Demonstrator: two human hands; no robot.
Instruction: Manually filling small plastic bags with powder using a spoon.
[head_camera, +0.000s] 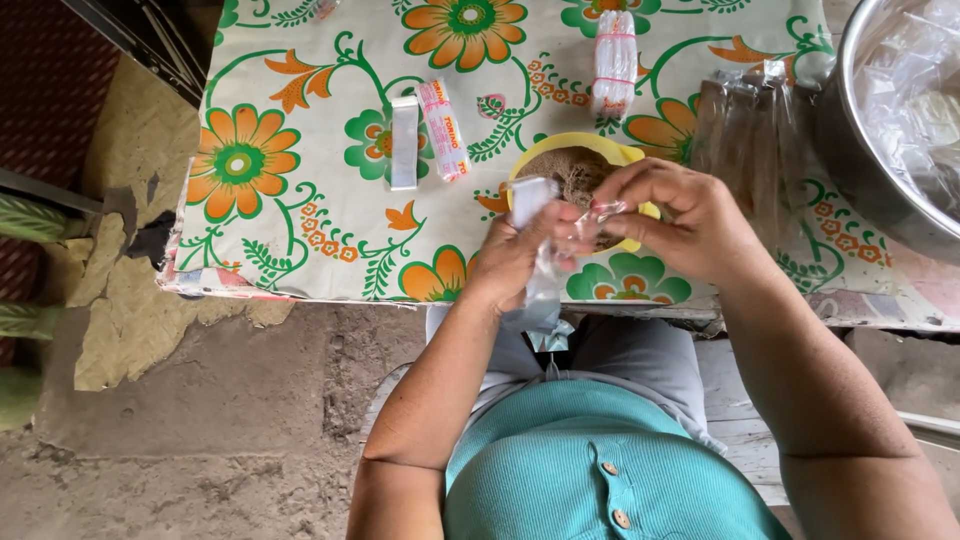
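My left hand (515, 258) grips a small clear plastic bag (542, 285) that hangs down past the table edge. My right hand (680, 218) pinches the bag's upper edge with thumb and fingers, just above a yellow bowl (600, 146) holding brown fibrous stuff (572, 170). Both hands meet over the near rim of the bowl, which they partly hide.
The table wears a flowered cloth (300, 180). On it lie a white strip (404, 142), a narrow printed packet (443, 128), a bundle of packets (614, 62) and a stack of clear bags (745, 125). A large metal basin (850, 130) with plastic bags stands at right.
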